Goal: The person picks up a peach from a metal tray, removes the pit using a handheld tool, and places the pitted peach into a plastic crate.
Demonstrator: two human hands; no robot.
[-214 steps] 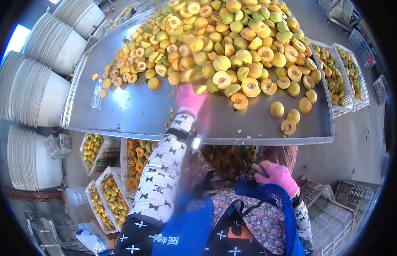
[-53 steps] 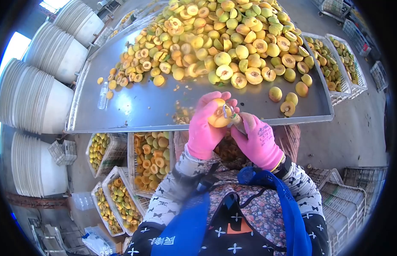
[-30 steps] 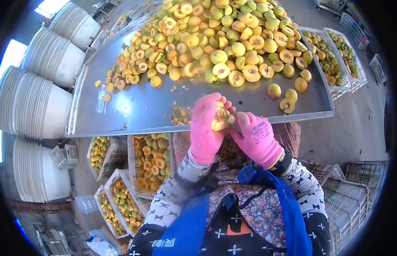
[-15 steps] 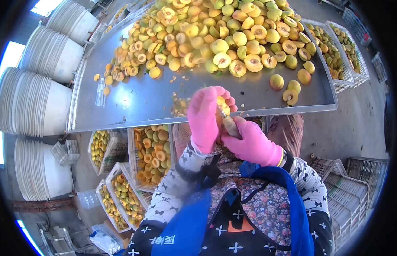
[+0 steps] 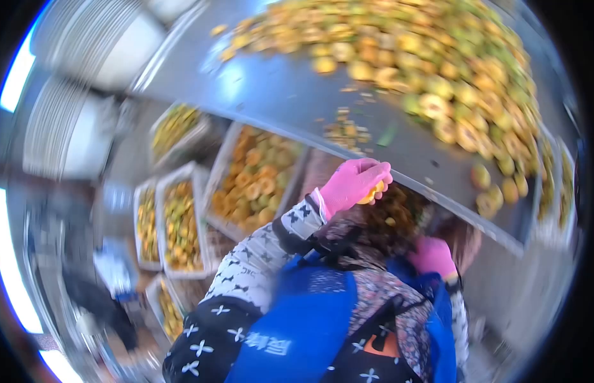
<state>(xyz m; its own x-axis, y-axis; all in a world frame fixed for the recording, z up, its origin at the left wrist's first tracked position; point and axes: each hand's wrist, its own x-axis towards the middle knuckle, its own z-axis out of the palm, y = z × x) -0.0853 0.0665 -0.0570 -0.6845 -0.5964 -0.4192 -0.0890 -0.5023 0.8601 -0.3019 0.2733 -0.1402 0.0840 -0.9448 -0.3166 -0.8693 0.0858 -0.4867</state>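
My left hand (image 5: 356, 184), in a pink glove, is closed around a yellow peach piece (image 5: 372, 193) just in front of the near edge of the metal table (image 5: 259, 96). Lower and to the right, close to my lap, is my right hand (image 5: 432, 256), also gloved in pink. Its fingers are hidden and smeared, and no knife shows there now. Between the two hands lies a dark heap of brownish scraps (image 5: 399, 214) below the table edge. A large pile of halved peaches (image 5: 437, 105) covers the far part of the table.
Small pale scraps (image 5: 348, 131) lie on the table near its front edge. Several crates of peaches, one of them a large crate (image 5: 211, 210), stand on the floor at left. Stacked white tubs (image 5: 80, 137) are farther left. More crates (image 5: 552, 185) stand beyond the table's right end.
My hands have parted: the left came down off the table edge with peach in it, the right dropped toward my lap. The knife has gone out of sight. The whole view has turned.
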